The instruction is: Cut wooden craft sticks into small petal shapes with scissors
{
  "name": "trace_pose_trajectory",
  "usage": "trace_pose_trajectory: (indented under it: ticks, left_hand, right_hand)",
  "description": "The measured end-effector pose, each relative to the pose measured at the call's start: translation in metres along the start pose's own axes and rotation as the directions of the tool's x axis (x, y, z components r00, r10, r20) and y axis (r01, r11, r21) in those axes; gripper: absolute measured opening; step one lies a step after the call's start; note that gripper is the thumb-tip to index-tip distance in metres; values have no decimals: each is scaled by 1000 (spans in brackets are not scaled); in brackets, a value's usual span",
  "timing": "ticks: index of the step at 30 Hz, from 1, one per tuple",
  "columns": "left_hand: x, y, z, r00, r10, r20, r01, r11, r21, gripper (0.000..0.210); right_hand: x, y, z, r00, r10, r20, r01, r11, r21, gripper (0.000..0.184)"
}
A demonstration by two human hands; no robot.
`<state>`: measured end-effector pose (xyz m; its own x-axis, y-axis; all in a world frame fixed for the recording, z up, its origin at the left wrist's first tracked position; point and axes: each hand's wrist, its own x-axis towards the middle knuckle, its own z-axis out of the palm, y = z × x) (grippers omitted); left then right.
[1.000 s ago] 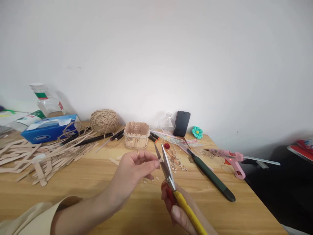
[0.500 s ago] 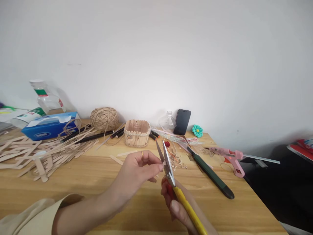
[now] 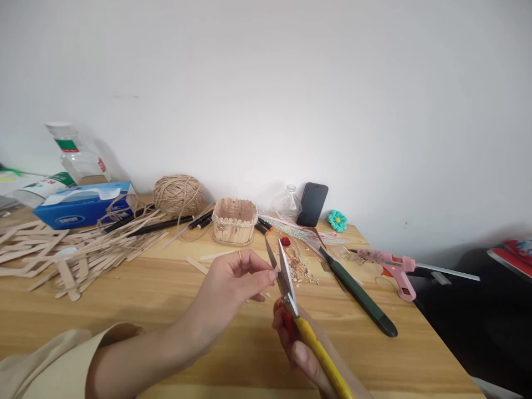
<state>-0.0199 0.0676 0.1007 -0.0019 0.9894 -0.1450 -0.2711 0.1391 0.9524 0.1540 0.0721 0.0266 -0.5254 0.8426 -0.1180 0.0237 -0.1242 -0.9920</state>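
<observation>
My right hand [image 3: 301,349] is closed round the yellow and red handles of a pair of scissors [image 3: 308,332], whose blades point up and stand slightly apart. Beside the blades, my left hand [image 3: 239,280] pinches a small pale piece of wood [image 3: 277,269] between thumb and fingers; most of it is hidden by the fingertips. Behind the hands sits a small basket made of wooden sticks [image 3: 235,223] with a beaded trim. Wood scraps [image 3: 305,272] and a red rose [image 3: 285,241] lie just past the blades.
Many wooden craft sticks [image 3: 89,260] spread at left, near a blue tissue pack [image 3: 83,206] and a twine ball [image 3: 178,195]. A phone [image 3: 312,204] leans on the wall. At right lie a green-handled tool [image 3: 359,293] and a pink glue gun [image 3: 393,267].
The small wooden piece now shows less between the blades and the left fingertips. Both hands stay almost in place, and the camera view has shifted slightly.
</observation>
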Motion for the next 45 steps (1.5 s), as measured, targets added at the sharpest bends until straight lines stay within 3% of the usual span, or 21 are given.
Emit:
trace_pose_trajectory:
  ticks: [9, 18, 27, 33, 45]
  left_hand:
    - [0, 3, 0, 999, -32, -2, 32, 999, -2, 11]
    - [0, 1, 0, 1000, -24, -4, 24, 999, -26, 12]
    - [0, 4, -6, 992, -120, 45, 120, 993, -10, 8]
    - [2, 7, -10, 994, -81, 69, 84, 996, -34, 9]
    - [6, 8, -14, 993, -103, 59, 103, 995, 16, 9]
  right_hand:
    - [-10, -11, 5, 999, -29, -24, 28, 998, -58, 46]
    - [-3, -6, 2, 996, 78, 41, -77, 997, -21, 48]
    - [-12, -20, 13, 998, -26, -55, 23, 998, -67, 51]
    - [-14, -16, 19, 988, -100, -114, 84, 987, -139, 52]
    - [-11, -26, 15, 999, -24, 30, 32, 948, -318, 54]
